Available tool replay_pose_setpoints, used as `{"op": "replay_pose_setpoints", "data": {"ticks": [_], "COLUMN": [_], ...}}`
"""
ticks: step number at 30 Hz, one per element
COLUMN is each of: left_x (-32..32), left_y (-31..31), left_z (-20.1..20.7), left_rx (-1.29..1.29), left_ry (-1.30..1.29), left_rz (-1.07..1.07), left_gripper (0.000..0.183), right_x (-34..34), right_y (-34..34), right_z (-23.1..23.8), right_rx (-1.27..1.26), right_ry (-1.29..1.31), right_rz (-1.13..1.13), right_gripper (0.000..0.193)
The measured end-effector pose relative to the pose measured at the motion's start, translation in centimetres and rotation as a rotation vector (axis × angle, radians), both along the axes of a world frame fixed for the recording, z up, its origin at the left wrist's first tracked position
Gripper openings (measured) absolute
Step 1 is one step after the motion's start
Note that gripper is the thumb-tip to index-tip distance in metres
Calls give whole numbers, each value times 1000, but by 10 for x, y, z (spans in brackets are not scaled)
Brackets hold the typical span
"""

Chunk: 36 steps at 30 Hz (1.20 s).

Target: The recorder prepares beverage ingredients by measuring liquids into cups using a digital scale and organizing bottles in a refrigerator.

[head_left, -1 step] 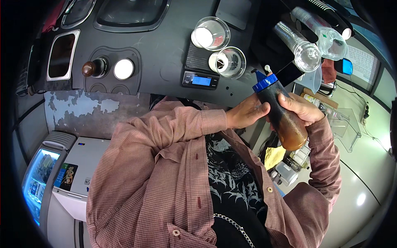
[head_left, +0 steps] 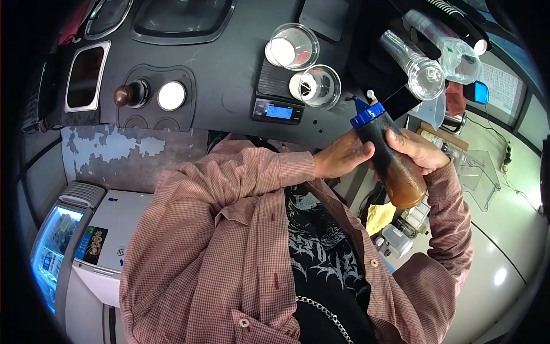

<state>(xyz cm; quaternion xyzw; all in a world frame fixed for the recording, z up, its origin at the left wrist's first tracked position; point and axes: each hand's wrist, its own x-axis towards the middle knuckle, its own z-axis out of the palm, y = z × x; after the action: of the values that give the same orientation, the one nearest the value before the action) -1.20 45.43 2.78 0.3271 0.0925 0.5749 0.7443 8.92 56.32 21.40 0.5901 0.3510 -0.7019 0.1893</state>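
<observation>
A clear squeeze bottle (head_left: 395, 160) with dark brown liquid inside and a blue screw lid (head_left: 367, 114) is tilted in front of me, its spout toward the counter and its rounded base toward my body. My right hand (head_left: 424, 152) wraps round its middle, thumb across the top side. From the left, my left hand (head_left: 346, 155) holds the bottle just below the lid, its thumb showing and its fingers hidden behind. A small white tip (head_left: 370, 94) stands beside the spout. Beyond the lid are two clear plastic cups (head_left: 331, 86) (head_left: 306, 43) on or beside a black digital scale (head_left: 278, 111).
A tamper (head_left: 130, 93) and a round white-topped piece (head_left: 171, 96) sit in a dark mat at the left. Stacked clear cups (head_left: 421, 74) lie at the right, near a keyboard (head_left: 501, 92). A black tray (head_left: 183, 20) is at the back.
</observation>
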Motion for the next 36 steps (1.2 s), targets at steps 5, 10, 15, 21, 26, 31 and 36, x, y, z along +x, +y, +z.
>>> {"op": "replay_pose_setpoints", "data": {"ticks": [5, 10, 15, 21, 26, 31, 36], "left_x": [6, 6, 4, 2, 8, 9, 3], "left_y": [2, 5, 6, 5, 3, 3, 2], "left_z": [-1, -1, 0, 4, 2, -2, -4], "left_rx": [-3, -4, -20, -8, -18, -5, -31], "left_ry": [31, 37, 20, 8, -8, 5, 8], "left_rz": [84, 129, 82, 71, 63, 50, -59], "left_gripper": [92, 96, 101, 106, 108, 107, 103], "right_x": [-3, 5, 8, 11, 13, 14, 11], "right_y": [4, 1, 1, 3, 1, 2, 4], "right_z": [2, -3, -4, 0, 1, 0, 0], "right_rx": [-32, 42, 46, 18, -8, -17, -34], "right_ry": [19, 89, 94, 78, 84, 64, 55], "right_rz": [23, 15, 14, 31, 30, 39, 27], "right_gripper": [71, 79, 81, 79, 77, 74, 73]}}
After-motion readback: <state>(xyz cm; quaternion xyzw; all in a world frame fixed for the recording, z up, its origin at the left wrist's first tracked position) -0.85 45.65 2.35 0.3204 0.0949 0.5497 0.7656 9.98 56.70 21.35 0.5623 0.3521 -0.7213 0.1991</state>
